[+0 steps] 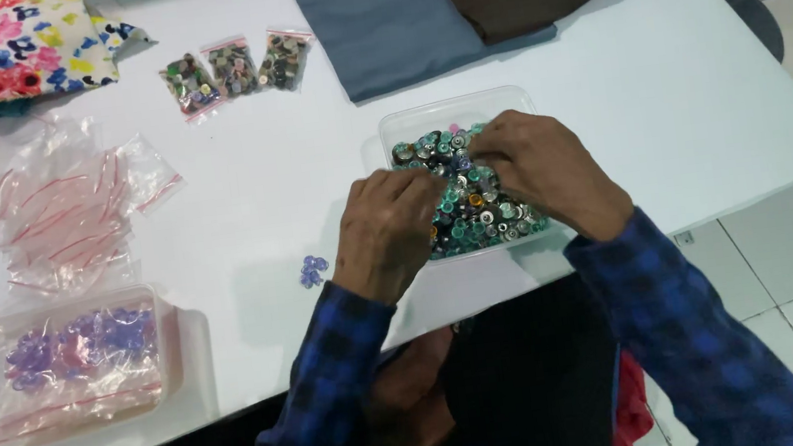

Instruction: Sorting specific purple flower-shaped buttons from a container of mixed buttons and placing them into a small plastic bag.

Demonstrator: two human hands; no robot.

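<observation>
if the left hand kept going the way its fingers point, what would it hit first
Most likely the right hand: the left hand points up and right across the mixed buttons in the clear tub, where the fingertips nearly meet. Depth is unclear.

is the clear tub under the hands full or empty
Full: the clear tub is heaped with mixed buttons, both hands in them.
</observation>
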